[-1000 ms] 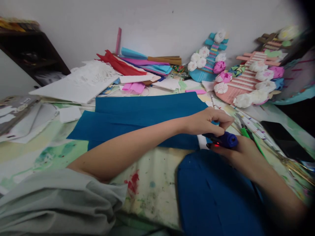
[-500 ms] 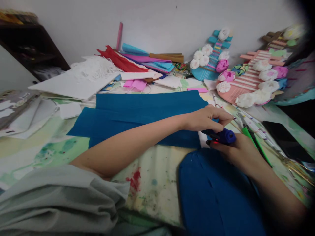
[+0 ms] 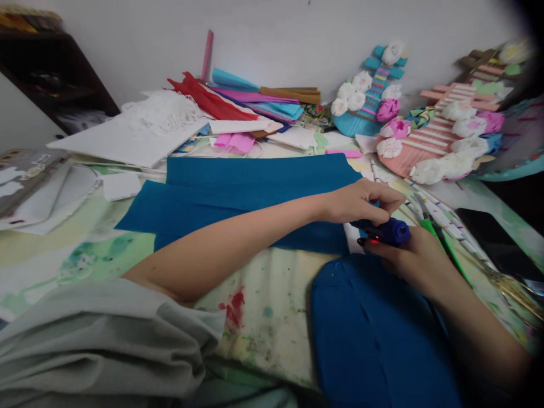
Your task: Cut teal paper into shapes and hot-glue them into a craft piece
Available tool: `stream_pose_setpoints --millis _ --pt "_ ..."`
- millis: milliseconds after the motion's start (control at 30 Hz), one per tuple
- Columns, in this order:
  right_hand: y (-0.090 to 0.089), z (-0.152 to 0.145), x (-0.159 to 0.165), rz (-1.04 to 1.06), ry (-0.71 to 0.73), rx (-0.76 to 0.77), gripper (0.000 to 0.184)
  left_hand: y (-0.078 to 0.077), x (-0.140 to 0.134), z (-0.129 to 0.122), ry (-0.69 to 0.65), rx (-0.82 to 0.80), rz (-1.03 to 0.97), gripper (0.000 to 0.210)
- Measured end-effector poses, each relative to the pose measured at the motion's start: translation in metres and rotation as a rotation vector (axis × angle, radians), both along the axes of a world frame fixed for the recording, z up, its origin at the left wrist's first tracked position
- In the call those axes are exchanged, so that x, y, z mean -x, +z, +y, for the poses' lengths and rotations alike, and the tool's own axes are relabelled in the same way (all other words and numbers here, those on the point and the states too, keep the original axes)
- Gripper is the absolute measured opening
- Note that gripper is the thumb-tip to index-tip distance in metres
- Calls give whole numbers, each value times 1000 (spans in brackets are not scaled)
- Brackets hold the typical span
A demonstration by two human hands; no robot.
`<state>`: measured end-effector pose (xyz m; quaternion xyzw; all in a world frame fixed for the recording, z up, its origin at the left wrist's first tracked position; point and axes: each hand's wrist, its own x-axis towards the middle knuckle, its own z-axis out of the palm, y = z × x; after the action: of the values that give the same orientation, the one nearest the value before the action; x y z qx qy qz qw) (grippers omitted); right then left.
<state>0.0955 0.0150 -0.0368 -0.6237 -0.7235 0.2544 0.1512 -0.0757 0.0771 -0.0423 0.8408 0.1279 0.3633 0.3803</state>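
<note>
My right hand [image 3: 419, 255] is wrapped round a dark blue glue gun [image 3: 393, 231] with a small red light glowing on its side. My left hand [image 3: 361, 201] reaches across just above the gun's front end, fingers pinched together. A bit of blue shows between those fingers, but what they hold is mostly hidden. Below both hands lies a rounded board covered in blue crepe paper [image 3: 352, 328], with a seam down its middle. A white strip [image 3: 352, 238] shows at its far end. Behind my left forearm, blue crepe paper sheets [image 3: 255, 175] lie flat.
Green-handled scissors [image 3: 442, 243], striped sticks [image 3: 450, 221] and a black phone [image 3: 488, 235] lie on the right. Flower-decorated paper guitars [image 3: 361, 122] lean at the back right. Coloured paper rolls [image 3: 259, 96] and a white board with shredded strips [image 3: 127, 141] are along the wall.
The view has shifted slightly. Both hands keep nearly the same pose; a little blue now shows between my left fingers.
</note>
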Motion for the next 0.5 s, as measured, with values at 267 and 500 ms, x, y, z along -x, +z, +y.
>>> stream_pose_setpoints --millis 267,500 --pt "2 -2 2 -22 24 -19 30 3 1 -1 5 30 24 12" --pt "1 -4 0 -29 31 -4 29 2 1 -2 4 68 35 11"
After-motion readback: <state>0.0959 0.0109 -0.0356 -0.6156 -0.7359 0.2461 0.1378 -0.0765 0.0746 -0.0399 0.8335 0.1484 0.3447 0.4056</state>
